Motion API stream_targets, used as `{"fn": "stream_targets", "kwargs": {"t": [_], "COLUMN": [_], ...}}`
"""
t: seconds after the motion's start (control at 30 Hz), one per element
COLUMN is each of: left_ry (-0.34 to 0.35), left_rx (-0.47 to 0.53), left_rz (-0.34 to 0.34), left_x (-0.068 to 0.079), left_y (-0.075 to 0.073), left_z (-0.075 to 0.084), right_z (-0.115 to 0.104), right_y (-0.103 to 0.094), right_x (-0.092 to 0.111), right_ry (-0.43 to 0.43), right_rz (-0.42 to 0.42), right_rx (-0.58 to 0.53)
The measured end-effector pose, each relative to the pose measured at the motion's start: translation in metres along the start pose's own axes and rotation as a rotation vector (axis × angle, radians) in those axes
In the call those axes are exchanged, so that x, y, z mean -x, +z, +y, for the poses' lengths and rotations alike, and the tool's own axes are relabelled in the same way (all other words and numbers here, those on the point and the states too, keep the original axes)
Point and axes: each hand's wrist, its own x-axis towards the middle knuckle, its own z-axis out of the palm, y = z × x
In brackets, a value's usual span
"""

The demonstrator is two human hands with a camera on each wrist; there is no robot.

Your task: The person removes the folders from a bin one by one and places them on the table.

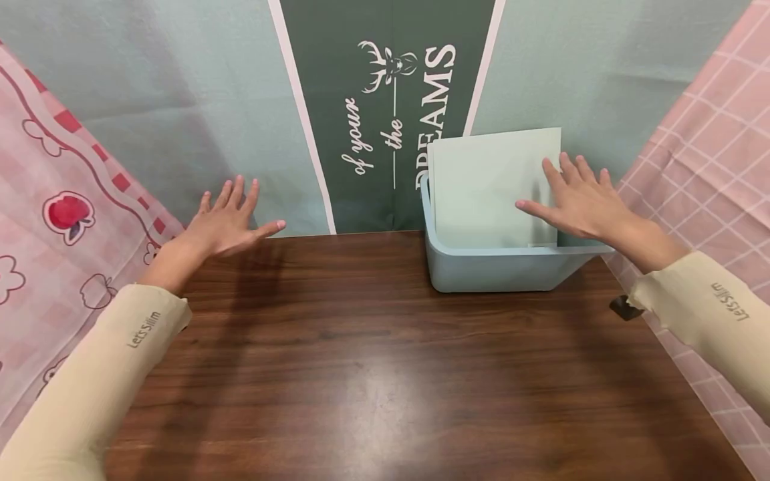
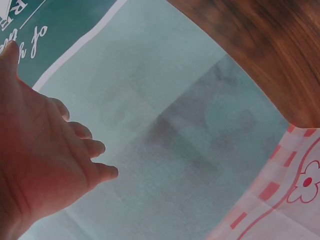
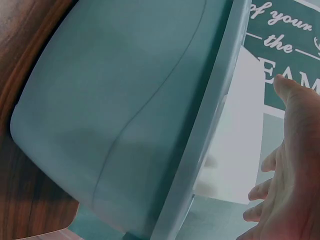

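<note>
A light blue plastic bin (image 1: 493, 270) stands at the back right of the wooden table, and pale sheets (image 1: 490, 187) lean upright inside it, rising above its rim. My right hand (image 1: 586, 204) hovers over the bin's right side, fingers spread and holding nothing; it overlaps the sheets' right edge in the head view. In the right wrist view, the bin's side wall (image 3: 125, 110) fills much of the picture, with the hand beyond its rim. Over the table's back left edge my left hand (image 1: 225, 217) is held out with fingers spread and nothing in it.
A grey-green cloth with a dark printed panel (image 1: 385, 120) hangs behind the brown table (image 1: 361, 374). Pink patterned cloth (image 1: 66, 194) borders the left side, and pink checked cloth (image 1: 710, 167) the right. A small dark object (image 1: 625, 308) shows beside the right sleeve.
</note>
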Motion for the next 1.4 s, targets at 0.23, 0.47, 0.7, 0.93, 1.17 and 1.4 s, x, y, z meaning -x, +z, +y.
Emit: {"fn": "stream_targets", "kwargs": {"t": [0.23,0.47,0.7,0.93,1.17,1.4], "left_ry": [0.019,0.040,0.056,0.087,0.107,0.123], "left_rx": [0.000,-0.004,0.008,0.009,0.025,0.024], "left_rz": [0.003,0.000,0.014,0.018,0.017,0.038], "left_x": [-0.005,-0.012,-0.019,-0.025,-0.030,-0.032], "left_y": [0.004,0.008,0.012,0.016,0.018,0.019], "left_z": [0.007,0.016,0.025,0.036,0.045,0.052], "right_z": [0.011,0.023,0.032,0.042,0.052,0.056], "right_y": [0.005,0.011,0.018,0.024,0.033,0.039], "right_x": [0.002,0.002,0.003,0.003,0.005,0.007], "right_ry": [0.002,0.017,0.016,0.015,0.006,0.006], "right_rz": [0.006,-0.007,-0.003,0.002,0.005,-0.018], "right_rx": [0.008,-0.017,-0.031,-0.021,-0.013,-0.062]}}
